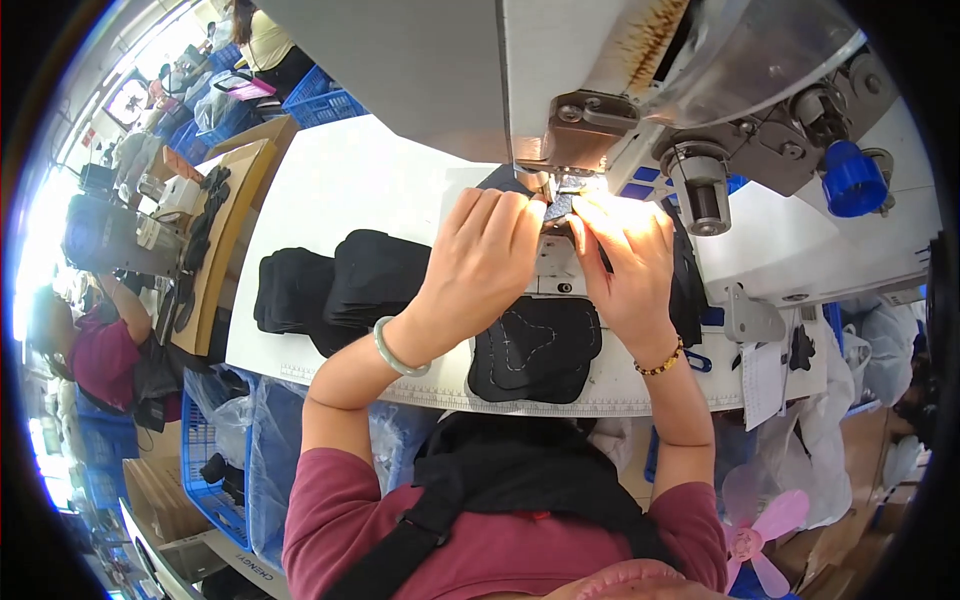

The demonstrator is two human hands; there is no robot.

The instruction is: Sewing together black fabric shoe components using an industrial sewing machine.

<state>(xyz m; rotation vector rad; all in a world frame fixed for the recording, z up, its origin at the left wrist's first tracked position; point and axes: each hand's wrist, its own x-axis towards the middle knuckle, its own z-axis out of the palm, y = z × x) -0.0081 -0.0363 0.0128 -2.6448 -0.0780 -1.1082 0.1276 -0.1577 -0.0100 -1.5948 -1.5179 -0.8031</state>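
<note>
My left hand [484, 245] and my right hand [632, 255] meet at the lit needle area of a white sewing machine [440, 65]. Between their fingertips lies a small dark fabric piece [562, 207], pinched from both sides under the metal needle head [585, 130]. The fingers partly hide it. Nearer to me on the white table [300, 190] is a stack of black fabric pieces [535, 350], its top piece marked with a pale curved outline. Two more piles of black pieces, a left pile [290, 290] and a right pile [378, 275], sit left of my left forearm.
A ruler strip [440, 392] runs along the table's front edge. Right of my right wrist hang paper sheets [762, 385]. A pink fan [748, 543] stands at lower right, a blue crate [212, 450] at lower left. A co-worker in maroon [103, 355] sits at far left.
</note>
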